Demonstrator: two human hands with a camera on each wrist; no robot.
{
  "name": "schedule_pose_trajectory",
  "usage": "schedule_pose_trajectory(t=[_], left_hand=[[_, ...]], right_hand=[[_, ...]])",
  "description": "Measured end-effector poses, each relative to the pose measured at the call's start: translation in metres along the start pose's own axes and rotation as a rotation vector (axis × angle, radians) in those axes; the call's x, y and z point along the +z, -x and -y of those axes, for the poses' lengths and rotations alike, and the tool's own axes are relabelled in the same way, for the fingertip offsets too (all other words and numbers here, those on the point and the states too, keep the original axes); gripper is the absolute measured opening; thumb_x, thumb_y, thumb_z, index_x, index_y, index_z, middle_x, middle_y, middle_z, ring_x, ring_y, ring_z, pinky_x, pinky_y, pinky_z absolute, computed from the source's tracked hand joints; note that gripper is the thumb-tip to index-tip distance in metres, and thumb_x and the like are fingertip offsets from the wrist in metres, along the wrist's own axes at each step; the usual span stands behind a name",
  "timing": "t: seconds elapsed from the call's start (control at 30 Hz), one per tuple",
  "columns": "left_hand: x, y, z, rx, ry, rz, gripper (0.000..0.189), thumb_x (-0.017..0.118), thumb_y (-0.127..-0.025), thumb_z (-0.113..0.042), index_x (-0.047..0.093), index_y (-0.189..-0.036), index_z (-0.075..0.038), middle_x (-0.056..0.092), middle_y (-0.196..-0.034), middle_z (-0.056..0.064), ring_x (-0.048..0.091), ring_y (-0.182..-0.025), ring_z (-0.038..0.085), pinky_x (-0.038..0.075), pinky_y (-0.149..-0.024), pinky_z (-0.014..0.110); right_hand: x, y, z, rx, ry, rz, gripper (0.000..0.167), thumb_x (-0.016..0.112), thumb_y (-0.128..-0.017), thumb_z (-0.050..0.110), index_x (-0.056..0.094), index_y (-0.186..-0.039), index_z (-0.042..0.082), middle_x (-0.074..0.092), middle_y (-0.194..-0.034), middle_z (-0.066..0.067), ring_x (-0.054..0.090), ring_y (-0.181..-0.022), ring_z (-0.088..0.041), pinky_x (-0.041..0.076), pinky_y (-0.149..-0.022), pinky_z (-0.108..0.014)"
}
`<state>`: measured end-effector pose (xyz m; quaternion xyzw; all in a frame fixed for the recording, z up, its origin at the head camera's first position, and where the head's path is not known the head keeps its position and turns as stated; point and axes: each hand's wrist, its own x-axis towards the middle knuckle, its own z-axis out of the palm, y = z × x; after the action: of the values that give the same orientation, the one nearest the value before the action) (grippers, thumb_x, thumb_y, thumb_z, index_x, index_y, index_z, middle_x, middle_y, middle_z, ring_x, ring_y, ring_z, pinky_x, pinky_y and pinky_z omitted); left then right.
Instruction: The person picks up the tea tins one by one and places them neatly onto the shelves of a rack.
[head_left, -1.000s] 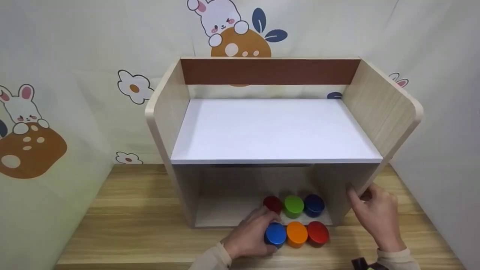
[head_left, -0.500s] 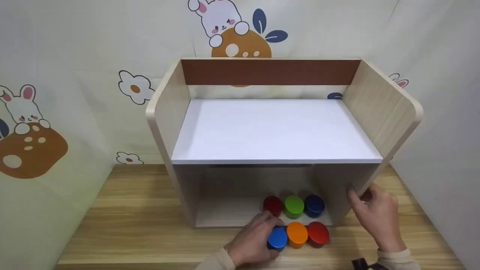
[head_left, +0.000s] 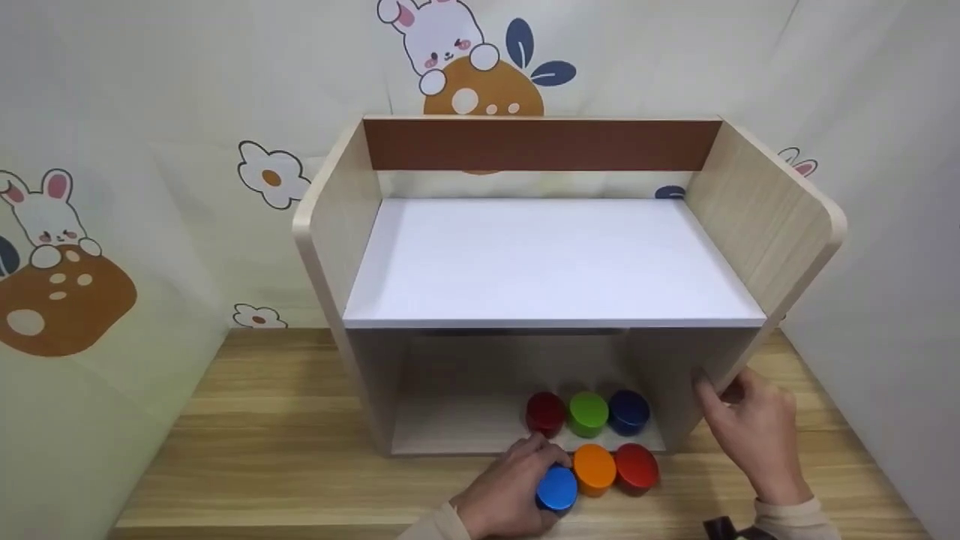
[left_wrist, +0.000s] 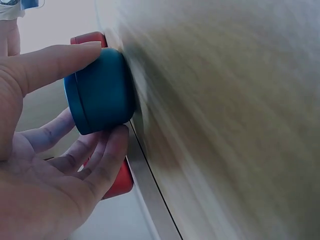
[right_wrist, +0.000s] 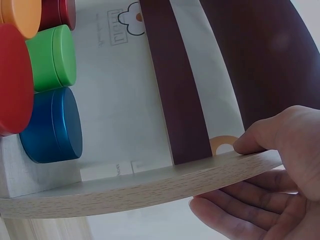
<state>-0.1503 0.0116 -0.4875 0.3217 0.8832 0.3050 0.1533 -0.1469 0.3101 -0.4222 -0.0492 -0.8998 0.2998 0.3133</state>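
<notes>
My left hand holds a blue round lidded tin between thumb and fingers, on the wooden table in front of the shelf. In the left wrist view the thumb lies on one side of the blue tin and the fingertips on the other. Right of it stand an orange tin and a red tin. My right hand grips the front edge of the shelf's right side panel, thumb inside and fingers outside.
Inside the lower compartment, a dark red tin, a green tin and a dark blue tin form a row at the right. Above them is the shelf's white board. Printed walls enclose the wooden table.
My left hand has drawn the blue tin toward the front and slightly right, so it sits nearer me than the orange tin. The dark red tin is more exposed. My right hand stays put.
</notes>
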Motion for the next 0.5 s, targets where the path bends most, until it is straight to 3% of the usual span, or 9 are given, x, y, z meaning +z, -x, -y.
schedule_pose_trajectory(t=[0.13, 0.33, 0.5], left_hand=[[-0.002, 0.002, 0.000, 0.007, 0.001, -0.009, 0.057, 0.093, -0.074, -0.013, 0.068, -0.125, -0.023, 0.057, -0.120, -0.012, 0.052, -0.108, 0.006, 0.052, -0.100, 0.030], [-0.010, 0.008, 0.001, 0.023, 0.002, -0.084, 0.055, 0.092, -0.073, -0.012, 0.068, -0.122, -0.023, 0.059, -0.121, -0.010, 0.054, -0.109, 0.008, 0.052, -0.102, 0.033], [-0.022, 0.013, 0.004, 0.037, 0.013, -0.151, 0.056, 0.094, -0.073, -0.014, 0.067, -0.122, -0.018, 0.062, -0.126, -0.006, 0.057, -0.114, 0.012, 0.053, -0.104, 0.035]], right_hand=[[0.000, 0.000, 0.000, 0.008, 0.001, 0.005, 0.017, 0.077, -0.089, 0.013, 0.076, -0.089, -0.004, 0.075, -0.072, -0.015, 0.068, -0.058, -0.015, 0.042, -0.048, -0.013], [0.000, 0.000, 0.000, 0.000, 0.003, 0.015, 0.020, 0.076, -0.091, 0.013, 0.075, -0.094, -0.006, 0.076, -0.077, -0.019, 0.069, -0.060, -0.020, 0.042, -0.049, -0.012], [0.001, 0.000, -0.002, -0.036, 0.000, -0.017, 0.014, 0.076, -0.088, 0.009, 0.076, -0.091, -0.005, 0.076, -0.075, -0.017, 0.069, -0.060, -0.012, 0.043, -0.051, -0.009]])
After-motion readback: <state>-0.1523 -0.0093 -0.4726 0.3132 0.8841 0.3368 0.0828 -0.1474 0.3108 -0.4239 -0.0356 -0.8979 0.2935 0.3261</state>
